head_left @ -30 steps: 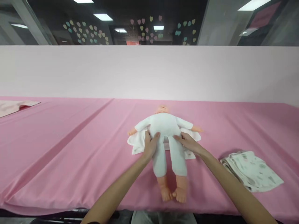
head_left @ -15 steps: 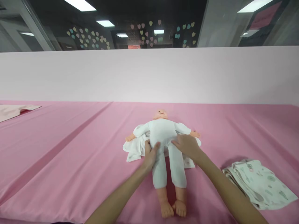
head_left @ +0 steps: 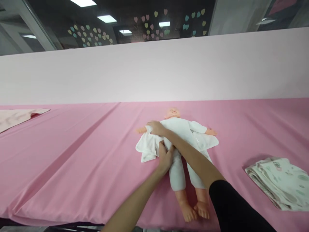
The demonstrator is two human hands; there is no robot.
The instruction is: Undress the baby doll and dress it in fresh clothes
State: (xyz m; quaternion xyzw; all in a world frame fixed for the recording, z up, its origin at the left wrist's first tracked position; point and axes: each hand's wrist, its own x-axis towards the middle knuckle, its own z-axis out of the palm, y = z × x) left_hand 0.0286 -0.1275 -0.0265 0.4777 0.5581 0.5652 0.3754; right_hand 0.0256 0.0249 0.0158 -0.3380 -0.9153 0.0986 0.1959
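Observation:
A baby doll (head_left: 180, 129) in a white body suit lies on its back on the pink table (head_left: 72, 154), head away from me, bare feet (head_left: 196, 209) toward me. Under it is spread a white garment (head_left: 148, 146). My left hand (head_left: 165, 156) holds the doll at its hip and upper left leg. My right hand (head_left: 156, 127) has crossed over the doll's body and rests on the doll's arm at the left, on the white cloth there; whether it is gripping is unclear.
A folded patterned cloth (head_left: 277, 182) lies on the table at the right. A pale pink cloth (head_left: 16, 116) lies at the far left. A light pink partition wall (head_left: 154, 74) runs along the table's far edge.
My right hand left the doll's right hip and reached across its body to the arm at the left. My left hand stayed at the hip. The view shifted slightly.

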